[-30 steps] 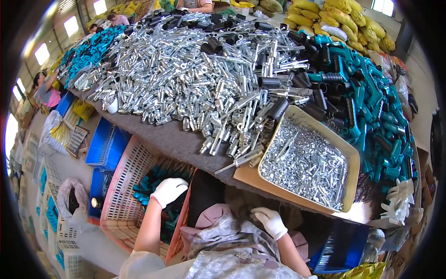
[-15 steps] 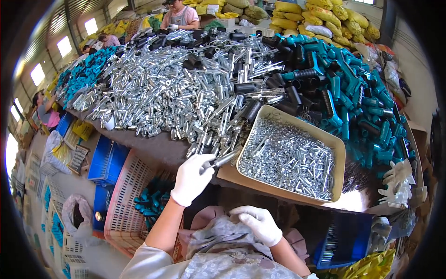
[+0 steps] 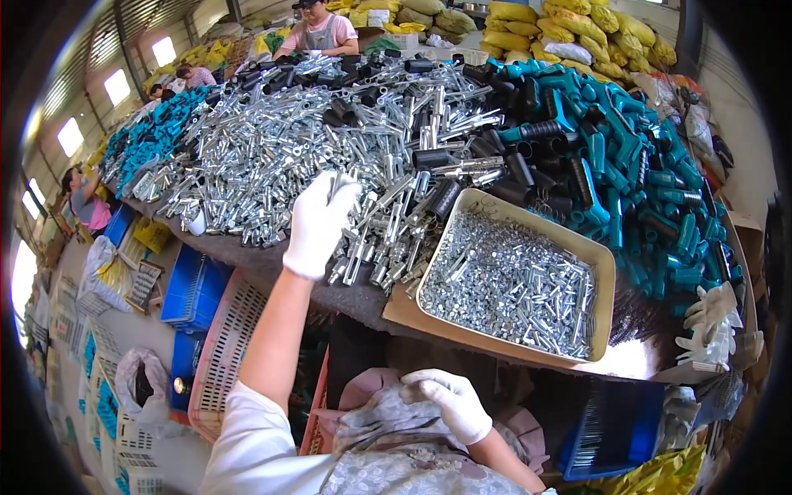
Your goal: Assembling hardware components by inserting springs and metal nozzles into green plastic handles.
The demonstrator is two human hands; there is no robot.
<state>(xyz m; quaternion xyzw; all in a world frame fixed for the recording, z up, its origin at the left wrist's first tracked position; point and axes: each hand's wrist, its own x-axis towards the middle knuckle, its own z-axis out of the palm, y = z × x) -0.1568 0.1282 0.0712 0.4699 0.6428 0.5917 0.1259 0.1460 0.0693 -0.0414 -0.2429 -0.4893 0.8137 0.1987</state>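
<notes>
My left hand [image 3: 318, 227], in a white glove, reaches over a big heap of shiny metal tubes [image 3: 264, 157]. Its thumb and fingers are closed on a metal tube [image 3: 353, 176], of which only a short end shows at the fingertips. My right hand [image 3: 452, 404], also gloved in white, hangs low in front of my patterned grey apron [image 3: 384, 421]. Its fingers are loosely bent and apart, with nothing visible in them. Right of the tubes stands a cream tray [image 3: 608, 318] holding many small metal pins and springs.
Teal handles [image 3: 627, 165] and black sleeves [image 3: 520, 169] pile up at the right. White gloves [image 3: 709, 322] hang at the table's right end. A pink crate [image 3: 235, 346] and blue bins [image 3: 194, 289] stand below left. Across the table a person [image 3: 320, 33] works; yellow sacks [image 3: 577, 33] are stacked behind.
My left hand has moved forward and left, from the table's near edge onto the tube heap. The tube that stuck out rightward from it no longer shows that way. My right hand barely moved.
</notes>
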